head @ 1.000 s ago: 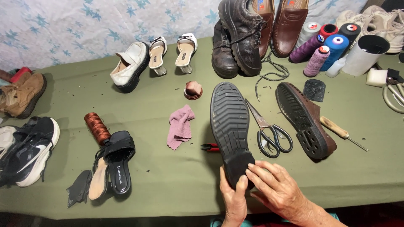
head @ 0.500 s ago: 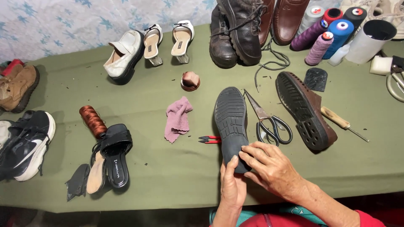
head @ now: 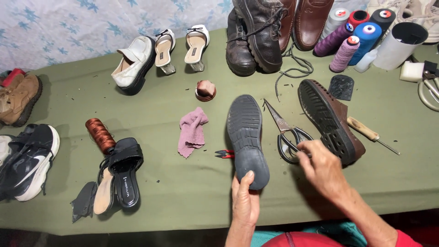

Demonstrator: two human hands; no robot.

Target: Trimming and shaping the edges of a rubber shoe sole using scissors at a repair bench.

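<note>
My left hand (head: 245, 200) grips the near end of a dark shoe (head: 247, 137) that lies sole up on the green cloth of the table (head: 183, 192). My right hand (head: 322, 167) has its fingers at the handle rings of the black scissors (head: 287, 134), which lie just right of that shoe; I cannot tell whether they are gripped. A brown shoe (head: 330, 120) rests sole up beside the scissors. Small red-handled pliers (head: 225, 154) poke out from under the dark shoe's left side.
A pink rag (head: 192, 131), a copper thread spool (head: 100, 135) and black sandals (head: 119, 171) lie to the left. An awl (head: 368, 135) and a black heel piece (head: 341, 87) lie right. Shoes, boots and thread cones (head: 356, 36) line the far edge.
My right hand has left the dark shoe's near end and moved right to the scissors. The left hand stays on the shoe. The view has shifted slightly.
</note>
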